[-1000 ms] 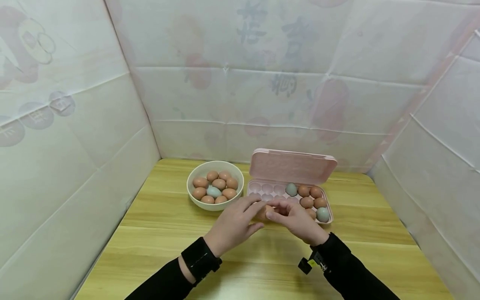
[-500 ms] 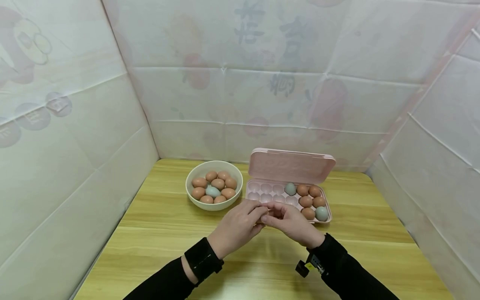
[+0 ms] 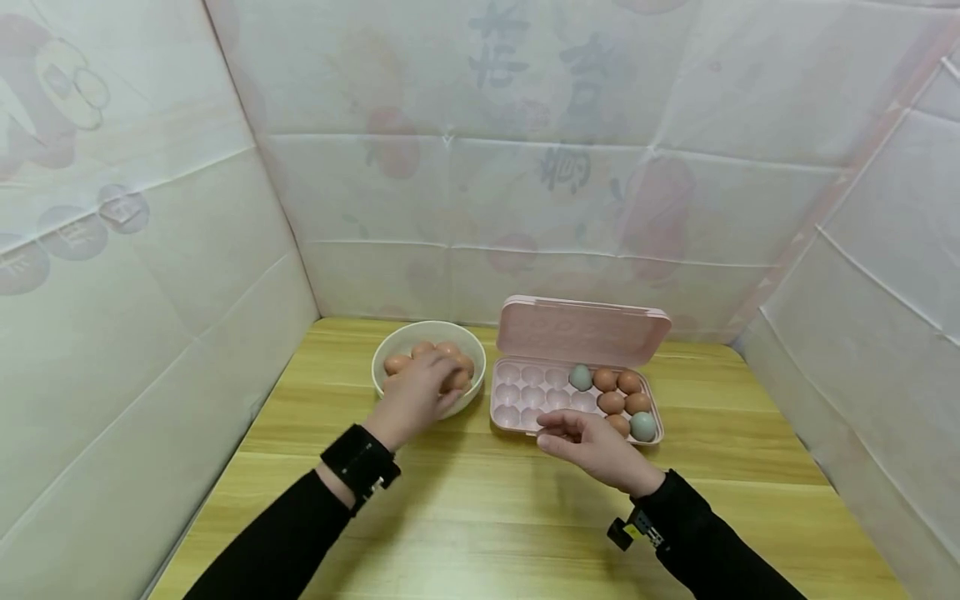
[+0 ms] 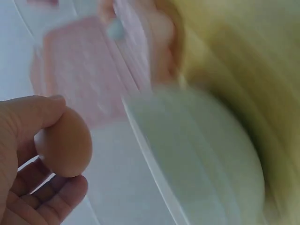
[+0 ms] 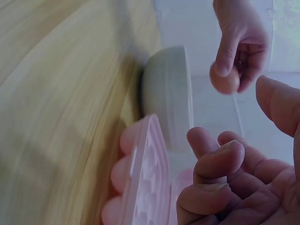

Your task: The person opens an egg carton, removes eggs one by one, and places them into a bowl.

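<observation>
Currently, L hand (image 3: 416, 393) pinches 1 brown egg (image 4: 66, 143) btwn thumb & fingers above cream bowl (image 4: 201, 159), while R hand (image 3: 600, 452), unloaded w/ thumb & fingertips apart, is nr. front edge of open, part-filled pink egg carton (image 3: 519, 406).

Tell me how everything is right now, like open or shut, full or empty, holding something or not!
Left hand: pinching a brown egg
That brown egg: held up, no crack on the side showing
Right hand: holding nothing, fingers loosely bent
Bowl: upright, eggs inside
Egg carton: partly filled
Carton lid: open, raised
</observation>
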